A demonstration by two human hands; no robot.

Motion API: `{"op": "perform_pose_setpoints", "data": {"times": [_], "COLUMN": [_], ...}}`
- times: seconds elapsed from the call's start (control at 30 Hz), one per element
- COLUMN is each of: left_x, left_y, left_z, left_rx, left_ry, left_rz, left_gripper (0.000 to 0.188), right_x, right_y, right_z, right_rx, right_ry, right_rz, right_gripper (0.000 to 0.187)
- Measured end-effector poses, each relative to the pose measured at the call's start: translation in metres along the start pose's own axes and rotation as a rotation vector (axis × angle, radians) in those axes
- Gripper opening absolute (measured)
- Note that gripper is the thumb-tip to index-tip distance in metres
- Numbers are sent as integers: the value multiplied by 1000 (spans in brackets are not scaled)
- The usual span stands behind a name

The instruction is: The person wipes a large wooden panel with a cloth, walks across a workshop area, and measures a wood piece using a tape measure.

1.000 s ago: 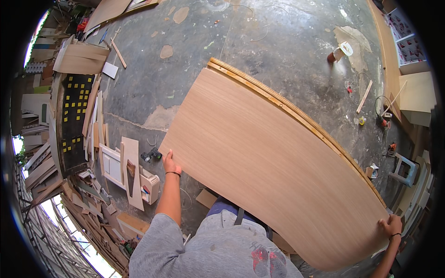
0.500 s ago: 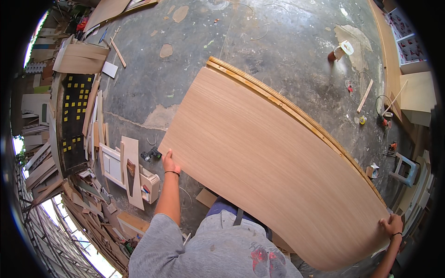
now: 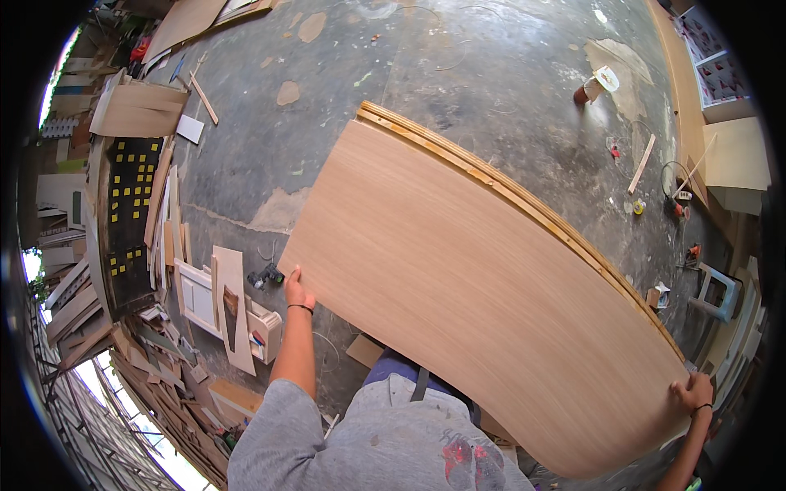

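Note:
A large wood-grain panel [image 3: 483, 286] lies aslant across the middle, in front of my body. My left hand [image 3: 298, 290] grips its near left corner, thumb on top and the fingers mostly hidden at the edge. At the panel's right end, my right hand [image 3: 695, 393] is closed on the edge, the thumb over the top face. A raw wooden strip [image 3: 524, 203] with small dark marks runs along the far long edge. What bears the panel from below is hidden.
On the floor to the left lie a black drill [image 3: 264, 277], a white drawer-like piece [image 3: 196, 296] and stacked offcuts. At right are a pale blue stool [image 3: 715, 296], a wooden stick [image 3: 642, 164] and corded tools [image 3: 678, 209]. A brown container [image 3: 583, 94] stands farther back.
The view has shifted slightly. Both hands keep the same hold on the panel, and nothing else visibly differs.

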State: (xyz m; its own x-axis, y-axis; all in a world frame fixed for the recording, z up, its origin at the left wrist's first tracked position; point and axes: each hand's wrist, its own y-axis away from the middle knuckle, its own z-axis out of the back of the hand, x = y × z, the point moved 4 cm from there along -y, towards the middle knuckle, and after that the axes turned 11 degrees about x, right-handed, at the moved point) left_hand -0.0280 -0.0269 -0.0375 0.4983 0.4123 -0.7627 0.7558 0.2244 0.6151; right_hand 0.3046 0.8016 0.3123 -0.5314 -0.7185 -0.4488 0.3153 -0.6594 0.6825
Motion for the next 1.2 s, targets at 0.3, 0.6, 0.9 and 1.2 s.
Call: {"op": "perform_pose_setpoints", "data": {"times": [0.3,0.6,0.9,1.2], "left_x": [2,-4,-13,-15], "left_y": [-7,-10,-8,-3], "left_z": [12,17,14,8], "left_rx": [44,54,13,-20], "left_ry": [-15,-53,-105,-153], "left_rz": [49,116,134,88], "left_gripper": [32,38,37,39], "right_x": [2,18,17,24], "right_y": [-10,-35,-55,-74], "right_z": [-6,-12,-24,-22], "right_rx": [-82,127,105,165], "right_ry": [32,17,-23,-59], "right_rz": [82,49,69,60], "right_gripper": [48,50,49,51]}}
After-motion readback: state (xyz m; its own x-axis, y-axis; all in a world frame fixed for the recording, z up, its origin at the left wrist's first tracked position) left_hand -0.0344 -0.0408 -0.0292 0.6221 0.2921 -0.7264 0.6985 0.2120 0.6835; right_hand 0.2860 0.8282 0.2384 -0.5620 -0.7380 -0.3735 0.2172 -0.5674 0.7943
